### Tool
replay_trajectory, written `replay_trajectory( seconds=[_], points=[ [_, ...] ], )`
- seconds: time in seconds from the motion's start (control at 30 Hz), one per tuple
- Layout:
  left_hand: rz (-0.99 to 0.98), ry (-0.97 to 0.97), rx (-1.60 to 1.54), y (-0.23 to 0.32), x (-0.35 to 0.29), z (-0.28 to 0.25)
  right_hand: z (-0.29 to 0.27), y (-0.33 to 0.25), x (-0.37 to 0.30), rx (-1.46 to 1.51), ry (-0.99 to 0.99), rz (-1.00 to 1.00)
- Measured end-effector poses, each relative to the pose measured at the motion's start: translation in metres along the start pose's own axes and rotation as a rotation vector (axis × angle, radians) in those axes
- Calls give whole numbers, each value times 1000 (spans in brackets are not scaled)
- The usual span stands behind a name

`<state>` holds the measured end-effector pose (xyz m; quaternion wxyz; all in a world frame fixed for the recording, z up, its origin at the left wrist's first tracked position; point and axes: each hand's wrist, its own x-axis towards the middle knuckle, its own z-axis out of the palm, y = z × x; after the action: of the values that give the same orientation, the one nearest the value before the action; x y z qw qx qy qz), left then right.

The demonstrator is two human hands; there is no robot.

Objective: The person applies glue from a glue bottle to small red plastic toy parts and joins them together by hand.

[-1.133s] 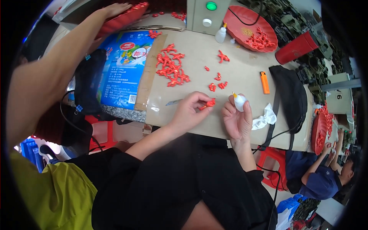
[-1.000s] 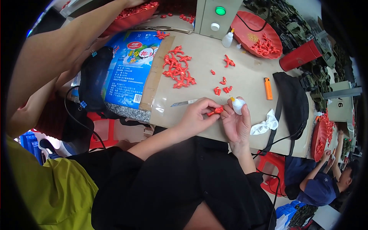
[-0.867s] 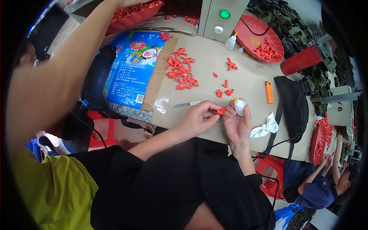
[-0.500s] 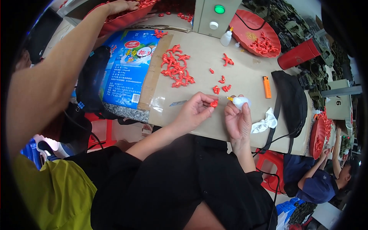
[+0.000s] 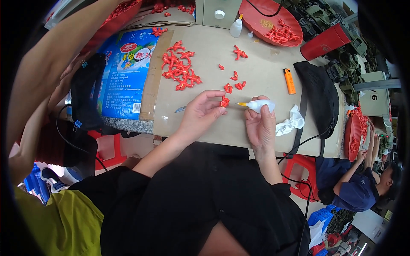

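A small red plastic piece (image 5: 224, 101) is pinched between the thumb and fingers of my left hand (image 5: 202, 112), above the table. My right hand (image 5: 260, 126) grips a white squeeze bottle (image 5: 262, 105) with a thin yellow nozzle. The nozzle points left at the red piece, with a small gap between them. Just beyond my hands lie several loose red parts (image 5: 240, 85) and a larger red figure (image 5: 240, 52). To their left is a pile of red figures (image 5: 179, 68).
An orange lighter (image 5: 290, 81), a crumpled white tissue (image 5: 291, 121) and a black bag (image 5: 318, 100) lie to the right. Farther back are a red tray (image 5: 294, 19), a red tumbler (image 5: 325, 42) and another white bottle (image 5: 236, 27). A co-worker's arm (image 5: 55, 55) reaches across at left.
The bottle has turned from tilted to nearly level in my right hand, its nozzle now facing the red piece. My left hand has turned the piece slightly. The whole view has shifted a little.
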<state>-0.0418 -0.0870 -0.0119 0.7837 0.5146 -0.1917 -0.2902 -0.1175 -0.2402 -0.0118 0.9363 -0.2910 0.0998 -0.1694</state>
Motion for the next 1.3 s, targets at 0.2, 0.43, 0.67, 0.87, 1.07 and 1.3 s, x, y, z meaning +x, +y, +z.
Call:
replay_trajectory(
  seconds=[0.2, 0.43, 0.67, 0.87, 1.07, 1.3],
  points=[
    [103, 61, 117, -5, 1, -3, 4, 6, 0, -150, -10, -74],
    [160, 157, 238, -8, -2, 3, 3, 3, -7, -146, 52, -97],
    [73, 84, 253, -7, -4, 11, 8, 3, -5, 28, 7, 38],
    [95, 53, 183, -12, -7, 11, 16, 15, 2, 173, -45, 148],
    [164, 92, 357, -9, -7, 9, 14, 20, 4, 244, -16, 187],
    [237, 196, 461, -3, -5, -3, 6, 7, 3, 109, -11, 49]
  ],
)
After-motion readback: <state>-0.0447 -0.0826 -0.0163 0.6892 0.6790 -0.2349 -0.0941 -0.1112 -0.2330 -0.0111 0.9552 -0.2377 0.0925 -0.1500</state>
